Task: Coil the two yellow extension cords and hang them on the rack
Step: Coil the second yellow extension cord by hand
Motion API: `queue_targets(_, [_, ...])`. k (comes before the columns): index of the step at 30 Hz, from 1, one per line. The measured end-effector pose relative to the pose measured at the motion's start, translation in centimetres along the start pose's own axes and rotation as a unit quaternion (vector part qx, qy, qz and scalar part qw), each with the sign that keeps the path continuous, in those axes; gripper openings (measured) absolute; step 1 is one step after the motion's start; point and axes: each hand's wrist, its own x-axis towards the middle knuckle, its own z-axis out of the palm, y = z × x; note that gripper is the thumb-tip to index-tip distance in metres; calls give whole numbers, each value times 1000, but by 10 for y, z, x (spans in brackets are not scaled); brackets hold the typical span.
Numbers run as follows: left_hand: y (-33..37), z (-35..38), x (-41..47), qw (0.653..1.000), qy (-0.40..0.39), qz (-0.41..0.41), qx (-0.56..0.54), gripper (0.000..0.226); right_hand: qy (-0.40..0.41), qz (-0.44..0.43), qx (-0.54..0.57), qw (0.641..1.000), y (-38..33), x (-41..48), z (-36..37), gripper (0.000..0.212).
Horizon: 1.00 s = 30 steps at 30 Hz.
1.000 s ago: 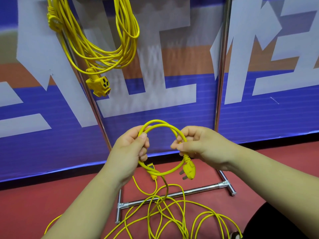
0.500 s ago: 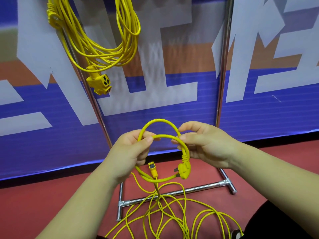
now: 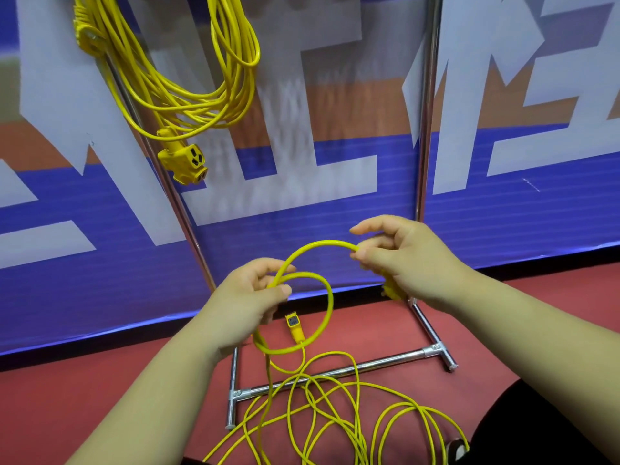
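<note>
Second yellow cord [image 3: 328,313]: one small loop, held up between the hands in front of the rack [image 3: 339,371].
Left hand [image 3: 245,307] fingers [image 3: 281,291]: pinching the loop where it crosses itself.
Right hand [image 3: 409,260] fingers [image 3: 365,255]: pinching the cord's plug end; the plug is mostly hidden.
Change: the right hand has drawn away to the right, opening the doubled ring into a loop and an arc.
Meaning: probably resizing the first turn, so coiling has barely begun.
Loose length [image 3: 335,414]: tangled on the floor [image 3: 100,380].
First cord [image 3: 188,102]: coiled and hanging on the rack.

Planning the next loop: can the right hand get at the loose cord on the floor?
Probably yes: nothing stands between the right hand and the loose cord, though its fingers pinch the upper arc.
</note>
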Motion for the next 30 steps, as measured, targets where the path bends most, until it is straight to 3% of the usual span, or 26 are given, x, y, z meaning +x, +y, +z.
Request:
queue_targets(4, [1, -1, 5, 993, 77, -8, -86, 17, -40, 54, 9, 998, 6, -1, -1, 9])
queue_targets(11, [2, 0, 7, 980, 187, 33, -66, 22, -132, 110, -34, 985, 12, -3, 0, 5])
queue_targets(14, [2, -4, 9, 965, 233, 32, -114, 21, -158, 149, -68, 974, 16, -4, 0, 6])
queue_targets(17, [4, -6, 10, 962, 219, 19, -163, 20, -124, 149, -76, 978, 17, -3, 2, 7])
queue_targets(22, [6, 0, 5, 982, 157, 13, -109, 20, -62, 99, -58, 992, 15, -1, 8, 6])
queue_targets(26, [10, 4, 1, 987, 127, 20, -97, 21, -66, 118, -34, 990, 13, -1, 11, 6])
queue_targets(30, [11, 2, 3, 973, 117, -2, -198, 21, -89, 128, -21, 988, 11, -2, 13, 5])
